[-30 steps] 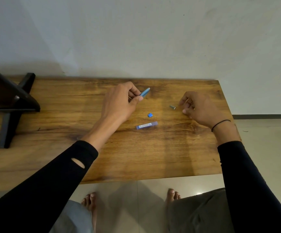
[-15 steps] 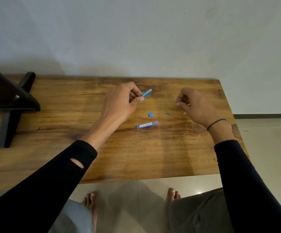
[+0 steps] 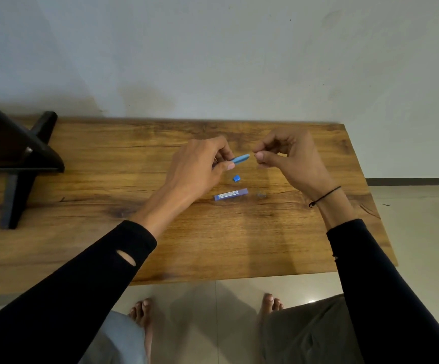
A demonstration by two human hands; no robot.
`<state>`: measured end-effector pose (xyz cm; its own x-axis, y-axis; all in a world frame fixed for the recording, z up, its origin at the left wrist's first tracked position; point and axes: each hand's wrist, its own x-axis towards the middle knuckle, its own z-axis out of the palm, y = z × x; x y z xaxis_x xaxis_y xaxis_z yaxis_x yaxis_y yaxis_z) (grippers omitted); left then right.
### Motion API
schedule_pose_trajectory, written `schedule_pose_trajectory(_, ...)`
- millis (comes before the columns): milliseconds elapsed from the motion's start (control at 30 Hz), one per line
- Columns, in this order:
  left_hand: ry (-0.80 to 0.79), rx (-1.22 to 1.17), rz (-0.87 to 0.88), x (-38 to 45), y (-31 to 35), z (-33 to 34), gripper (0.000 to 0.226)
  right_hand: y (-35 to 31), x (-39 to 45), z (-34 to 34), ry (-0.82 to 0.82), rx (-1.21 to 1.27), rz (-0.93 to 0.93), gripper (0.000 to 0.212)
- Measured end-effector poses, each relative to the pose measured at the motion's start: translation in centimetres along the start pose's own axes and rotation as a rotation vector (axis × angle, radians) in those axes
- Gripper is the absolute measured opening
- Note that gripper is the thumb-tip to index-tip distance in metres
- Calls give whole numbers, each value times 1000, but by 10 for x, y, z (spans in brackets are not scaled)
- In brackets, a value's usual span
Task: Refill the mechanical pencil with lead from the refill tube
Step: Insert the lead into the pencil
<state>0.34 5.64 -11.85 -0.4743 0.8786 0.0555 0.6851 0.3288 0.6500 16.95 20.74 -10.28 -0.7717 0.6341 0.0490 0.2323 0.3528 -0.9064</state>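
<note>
Blue mechanical pencil [image 3: 240, 158] sits pinched in the left hand [image 3: 200, 164], its open end just beside the right hand [image 3: 290, 156], whose fingertips close on something too small to tell, probably lead; next comes careful threading, refill tube [image 3: 231, 194] lying nearer below.

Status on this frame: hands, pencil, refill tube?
Left hand holds blue pencil. Right hand pinched at its open end, lead too thin to see. Refill tube on table. Nothing blocking.

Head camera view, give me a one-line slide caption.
Left hand holds blue pencil; right hand pinches at its open end above the refill tube.
</note>
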Motion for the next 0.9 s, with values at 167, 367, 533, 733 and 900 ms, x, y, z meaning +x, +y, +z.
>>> schedule_pose_trajectory(167, 7, -2, 2, -1, 2, 0, 11, 1, 0, 6, -15, 22, 20, 17)
schedule_pose_trajectory(367, -8, -10, 3, -1, 4, -1, 11, 2, 1, 7, -9, 31, 21, 12)
schedule_pose_trajectory(533, -16, 0, 6, -2, 4, -1, 12, 3, 1, 5, -15, 52, 8, 10)
schedule_pose_trajectory(733, -20, 11, 7, -3, 5, -2, 12, 4, 2, 7, -26, 53, 6, 12)
schedule_pose_trajectory(900, -13, 2, 11, -4, 6, -3, 12, 5, 1, 6, -31, 125, 34, 13)
